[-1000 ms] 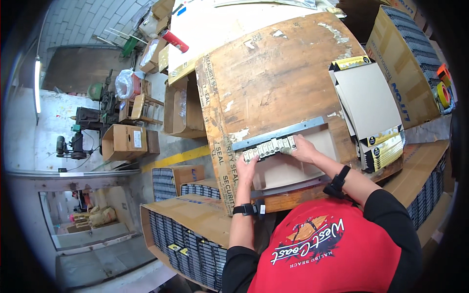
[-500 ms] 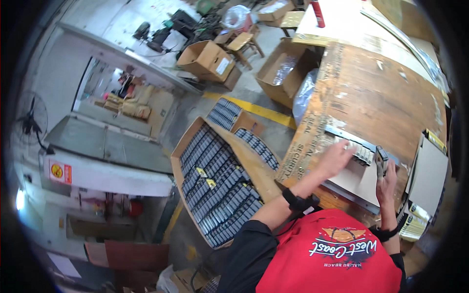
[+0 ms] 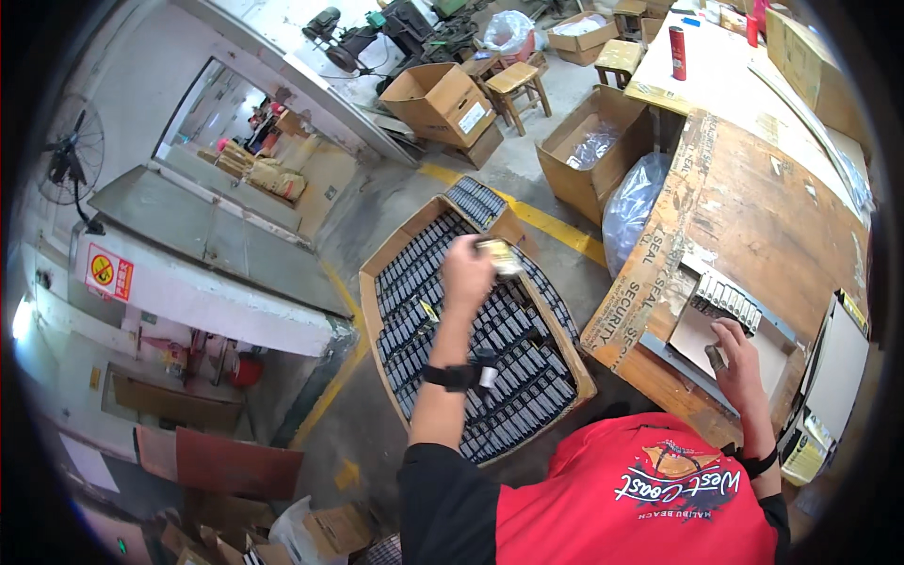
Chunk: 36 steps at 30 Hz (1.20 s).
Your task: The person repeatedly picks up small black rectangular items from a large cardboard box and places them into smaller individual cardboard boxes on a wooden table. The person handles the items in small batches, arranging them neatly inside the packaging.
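Observation:
My left hand (image 3: 466,273) reaches over the large carton and is closed on a small pale-yellow and black pack (image 3: 501,257), blurred at its edge. Below it, the carton (image 3: 381,348) holds rows of small dark pieces with grey faces. On the wooden table my right hand (image 3: 739,365) hovers by a shallow metal-edged tray (image 3: 680,363), fingers apart and nothing seen in them. A dark cover seems to sit on its thumb. Just beyond the fingertips, a row of white-faced black pieces (image 3: 725,299) lies at the tray's far side.
Left of the table stand a carton with clear plastic (image 3: 556,165) and a clear plastic bag (image 3: 636,212). Flat grey boards (image 3: 819,363) lean at the table's right edge. A red can (image 3: 678,54) stands on the white surface behind. Wooden stools (image 3: 518,85) are farther back.
My left hand has swung left from the tray to above the carton, now with a pack in it. The dark piece in my right hand is gone from it; the view has shifted.

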Each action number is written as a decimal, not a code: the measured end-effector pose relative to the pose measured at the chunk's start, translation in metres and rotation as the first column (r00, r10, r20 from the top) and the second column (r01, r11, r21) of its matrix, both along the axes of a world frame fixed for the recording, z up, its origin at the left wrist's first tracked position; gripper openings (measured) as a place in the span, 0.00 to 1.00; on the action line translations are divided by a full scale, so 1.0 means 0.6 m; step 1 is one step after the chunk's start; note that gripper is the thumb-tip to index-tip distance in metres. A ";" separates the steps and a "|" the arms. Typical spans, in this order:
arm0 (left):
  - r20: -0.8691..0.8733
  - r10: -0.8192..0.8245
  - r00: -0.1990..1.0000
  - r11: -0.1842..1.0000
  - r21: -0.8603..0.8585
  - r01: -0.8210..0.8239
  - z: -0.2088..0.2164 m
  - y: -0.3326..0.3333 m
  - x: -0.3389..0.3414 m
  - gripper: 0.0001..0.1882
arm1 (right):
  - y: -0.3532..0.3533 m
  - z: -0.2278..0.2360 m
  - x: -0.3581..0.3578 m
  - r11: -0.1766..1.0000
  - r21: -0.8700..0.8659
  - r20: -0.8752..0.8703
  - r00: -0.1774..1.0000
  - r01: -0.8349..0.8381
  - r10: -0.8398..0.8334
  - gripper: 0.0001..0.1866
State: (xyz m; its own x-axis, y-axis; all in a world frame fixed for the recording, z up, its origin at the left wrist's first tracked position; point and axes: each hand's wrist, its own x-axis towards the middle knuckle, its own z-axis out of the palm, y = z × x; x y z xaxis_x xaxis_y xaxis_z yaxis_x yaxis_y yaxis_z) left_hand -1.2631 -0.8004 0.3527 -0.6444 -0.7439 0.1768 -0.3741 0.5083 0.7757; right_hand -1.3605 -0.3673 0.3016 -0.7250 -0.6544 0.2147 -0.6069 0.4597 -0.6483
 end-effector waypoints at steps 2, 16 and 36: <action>0.265 0.234 0.935 0.946 -0.285 -0.156 -0.029 -0.127 0.062 0.20 | 0.019 -0.034 0.010 0.985 0.168 0.017 0.999 0.024 -0.027 0.20; 0.480 -0.310 0.821 0.725 -0.439 0.530 -0.082 0.005 -0.013 0.16 | 0.138 -0.071 0.120 0.878 0.459 0.059 0.981 0.136 -0.183 0.10; 0.335 -0.662 -0.671 -0.647 0.197 0.737 -0.011 1.210 -0.031 0.20 | 0.718 -0.005 0.647 -0.027 0.566 0.488 -0.361 0.824 -0.795 0.27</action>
